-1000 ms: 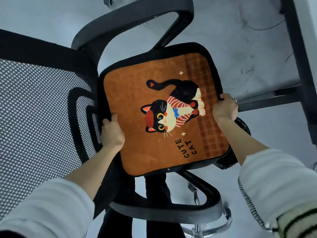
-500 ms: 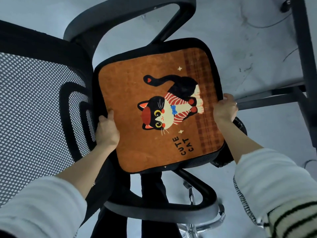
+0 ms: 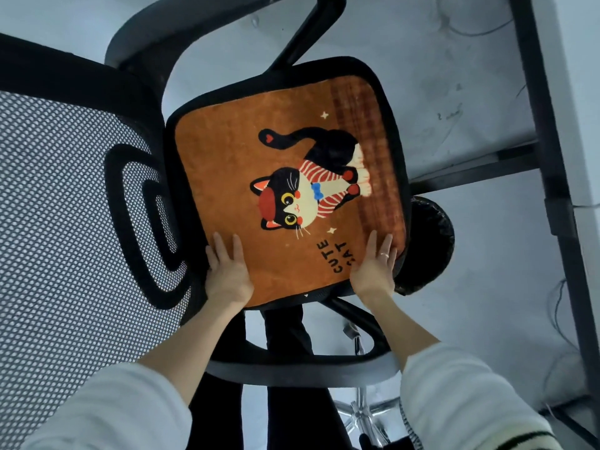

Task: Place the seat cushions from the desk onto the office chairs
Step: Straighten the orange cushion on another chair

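Pale grey flooring [image 3: 454, 76] is seen beneath an office chair [image 3: 74, 203] with a mesh back. An orange seat cushion [image 3: 233, 164] printed with a cat is laid flat on the chair's seat, its dark edge set against the backrest, apparently so that it is squared with the seat. The left hand [image 3: 227, 271] and right hand [image 3: 373, 271] are pressed palm-down on the near edge with fingers straight, nothing being gripped, probably to smooth and settle it. A dark desk frame [image 3: 539, 131] is seen alongside.
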